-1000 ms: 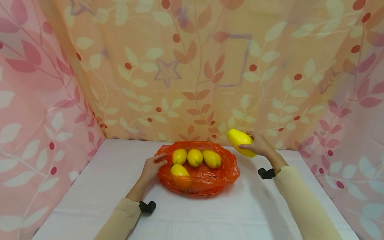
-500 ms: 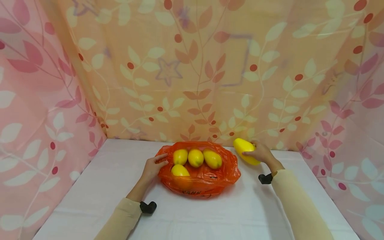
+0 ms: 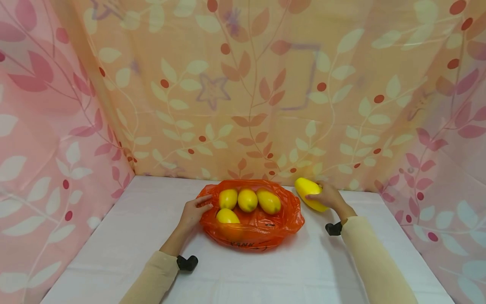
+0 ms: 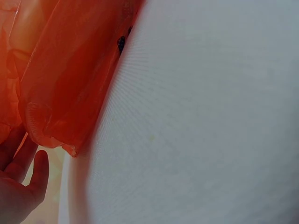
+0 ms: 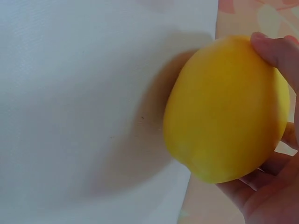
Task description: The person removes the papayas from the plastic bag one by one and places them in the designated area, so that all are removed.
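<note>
In the head view, my right hand (image 3: 329, 197) grips a large yellow papaya-like fruit (image 3: 309, 193), to the right of the bag near the table's back edge. Up close in the right wrist view, the thumb lies on one side of this fruit (image 5: 226, 112) and the fingers are around the other. Whether it touches the table, I cannot tell. My left hand (image 3: 191, 214) touches the left rim of an orange-red plastic bag (image 3: 262, 228), fingers extended. In the left wrist view, its thumb stands apart from the bag (image 4: 70, 79). Several smaller yellow lemons (image 3: 247, 200) lie inside the open bag.
A white cloth covers the table (image 3: 243, 278). Behind it hangs an orange leaf-patterned curtain (image 3: 243, 84), with pink patterned sheets at the left (image 3: 41, 169) and right (image 3: 448, 169). Each wrist wears a small black mount (image 3: 187, 263).
My right hand has lowered the large yellow fruit toward the table, slightly to the right, and then nearly stopped. The left hand, bag and lemons have stayed in place.
</note>
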The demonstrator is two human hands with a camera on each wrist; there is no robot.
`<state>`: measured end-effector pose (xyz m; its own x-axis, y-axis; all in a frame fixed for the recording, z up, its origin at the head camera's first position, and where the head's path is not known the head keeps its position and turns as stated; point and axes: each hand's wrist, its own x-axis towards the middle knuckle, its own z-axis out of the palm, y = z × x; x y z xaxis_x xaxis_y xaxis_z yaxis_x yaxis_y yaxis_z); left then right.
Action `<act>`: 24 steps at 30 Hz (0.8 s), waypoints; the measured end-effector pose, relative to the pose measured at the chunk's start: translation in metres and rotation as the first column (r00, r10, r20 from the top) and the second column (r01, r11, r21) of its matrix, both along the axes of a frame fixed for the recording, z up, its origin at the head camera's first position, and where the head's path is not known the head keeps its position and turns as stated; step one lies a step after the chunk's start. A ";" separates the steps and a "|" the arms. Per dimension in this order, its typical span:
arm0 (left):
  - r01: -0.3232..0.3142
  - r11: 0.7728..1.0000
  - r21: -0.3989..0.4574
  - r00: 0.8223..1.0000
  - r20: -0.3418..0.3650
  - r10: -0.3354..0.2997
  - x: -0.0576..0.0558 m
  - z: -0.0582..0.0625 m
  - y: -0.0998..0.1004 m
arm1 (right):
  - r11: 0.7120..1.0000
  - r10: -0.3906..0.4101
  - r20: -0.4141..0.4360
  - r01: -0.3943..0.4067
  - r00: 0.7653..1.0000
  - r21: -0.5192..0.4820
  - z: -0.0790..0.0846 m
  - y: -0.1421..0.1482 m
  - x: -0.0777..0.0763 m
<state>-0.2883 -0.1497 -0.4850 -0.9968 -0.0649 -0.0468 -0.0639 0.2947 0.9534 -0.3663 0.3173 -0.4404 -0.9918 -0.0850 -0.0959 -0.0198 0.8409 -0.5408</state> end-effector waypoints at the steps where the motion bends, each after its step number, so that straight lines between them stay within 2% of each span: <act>1: -0.001 1.000 0.003 1.000 -0.001 0.001 0.000 0.000 0.000 | 1.000 -0.003 -0.006 0.003 1.000 0.000 -0.001 0.000 0.000; 10: -0.002 1.000 -0.001 1.000 -0.013 0.002 0.001 0.001 0.000 | 1.000 -0.001 0.021 0.002 1.000 -0.023 0.000 0.001 0.001; 24: -0.012 1.000 0.025 1.000 -0.016 0.012 0.000 -0.003 0.000 | 0.999 0.001 0.041 0.000 0.999 -0.035 -0.002 0.003 0.002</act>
